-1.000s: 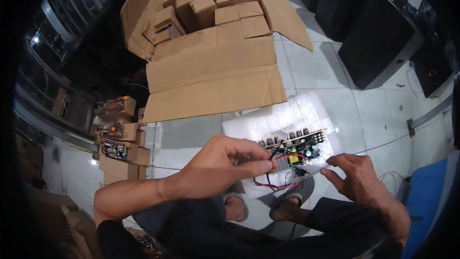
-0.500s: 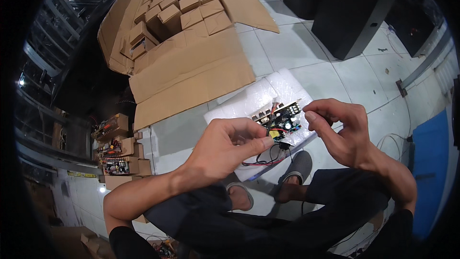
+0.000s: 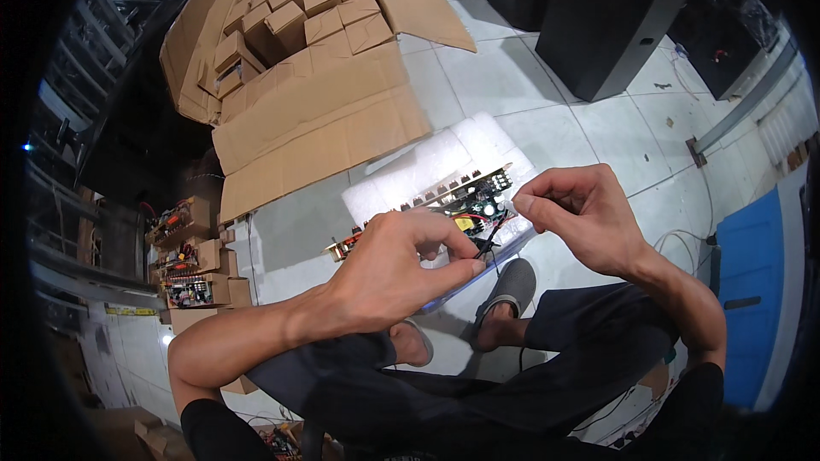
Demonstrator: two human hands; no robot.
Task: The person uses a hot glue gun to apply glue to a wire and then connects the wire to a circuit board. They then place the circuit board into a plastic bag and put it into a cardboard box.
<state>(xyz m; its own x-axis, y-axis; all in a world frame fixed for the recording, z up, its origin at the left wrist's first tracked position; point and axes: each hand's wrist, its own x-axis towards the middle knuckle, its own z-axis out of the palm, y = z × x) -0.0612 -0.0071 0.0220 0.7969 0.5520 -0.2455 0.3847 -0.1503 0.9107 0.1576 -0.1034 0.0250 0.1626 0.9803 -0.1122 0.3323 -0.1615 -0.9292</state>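
Shifted, head view: left hand (image 3: 386, 256), now baring one end of circuit board (image 3: 483, 207) over white foam (image 3: 414, 172). It seems to pinch black wire (image 3: 490, 245); right hand (image 3: 589, 218) bunched nearby — cannot tell if holding. Wire handling, seemingly — next wants steady pinch.

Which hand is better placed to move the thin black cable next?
Probably the left hand: it seems to pinch the thin black cable; the right hand is farther, beside the green circuit board.
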